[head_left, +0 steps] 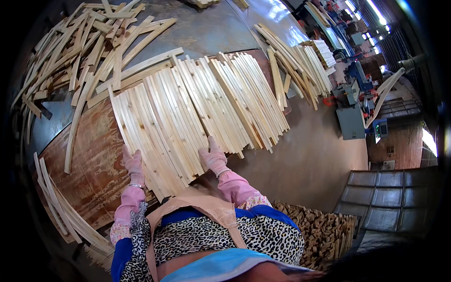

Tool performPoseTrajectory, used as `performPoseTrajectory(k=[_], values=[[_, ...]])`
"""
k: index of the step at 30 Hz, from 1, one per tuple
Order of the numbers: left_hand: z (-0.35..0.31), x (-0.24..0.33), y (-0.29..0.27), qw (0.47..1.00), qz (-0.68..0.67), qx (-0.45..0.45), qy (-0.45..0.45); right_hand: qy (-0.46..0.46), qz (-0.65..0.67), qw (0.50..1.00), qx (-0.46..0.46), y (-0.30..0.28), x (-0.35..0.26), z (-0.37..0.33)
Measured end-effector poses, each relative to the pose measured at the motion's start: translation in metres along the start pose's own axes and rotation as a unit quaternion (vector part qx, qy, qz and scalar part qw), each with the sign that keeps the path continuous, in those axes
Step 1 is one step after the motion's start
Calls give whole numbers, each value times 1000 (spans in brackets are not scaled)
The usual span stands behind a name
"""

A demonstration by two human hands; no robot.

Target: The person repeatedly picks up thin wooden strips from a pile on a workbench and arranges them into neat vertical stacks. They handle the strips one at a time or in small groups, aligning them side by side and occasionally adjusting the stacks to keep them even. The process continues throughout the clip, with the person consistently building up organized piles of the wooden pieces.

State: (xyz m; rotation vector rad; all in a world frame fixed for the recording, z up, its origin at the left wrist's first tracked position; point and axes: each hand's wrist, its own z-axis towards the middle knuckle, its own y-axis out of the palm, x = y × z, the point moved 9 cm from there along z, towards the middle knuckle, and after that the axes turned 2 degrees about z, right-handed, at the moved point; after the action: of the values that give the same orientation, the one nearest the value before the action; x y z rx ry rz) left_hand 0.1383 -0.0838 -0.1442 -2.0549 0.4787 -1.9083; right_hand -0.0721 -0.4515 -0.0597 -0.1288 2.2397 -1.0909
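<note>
Pale wooden strips (162, 124) lie side by side in a wide row on the worktable. My left hand (133, 165), in a light glove, rests against the row's left edge near its close end, thumb and fingers stretched apart. Gloved likewise, my right hand (214, 159) touches the near ends of the strips by a dark gap in the row, its fingers extended and spread. A group of strips lies between my two hands. To the right of the gap, more strips (244, 101) lie close together, with uneven near ends.
A jumbled heap of strips (89, 47) covers the far left. Further strips lie in a bundle (300, 66) at the far right and curve along the left (61, 202). Stacked wood pieces (324, 230) stand low by my right side. Machines (352, 108) are beyond the table's right.
</note>
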Motion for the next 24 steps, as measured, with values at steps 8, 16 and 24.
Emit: performPoseTrajectory(k=[8,16,24], values=[[-23,19,22,997,47,53,27,19,-67,996,49,-18,-9,14],[-14,18,-4,987,-108,-96,-71,-54,-23,995,81,-21,-10,5],[204,100,-79,971,199,50,123,-189,-146,944,226,-23,-44,-64]])
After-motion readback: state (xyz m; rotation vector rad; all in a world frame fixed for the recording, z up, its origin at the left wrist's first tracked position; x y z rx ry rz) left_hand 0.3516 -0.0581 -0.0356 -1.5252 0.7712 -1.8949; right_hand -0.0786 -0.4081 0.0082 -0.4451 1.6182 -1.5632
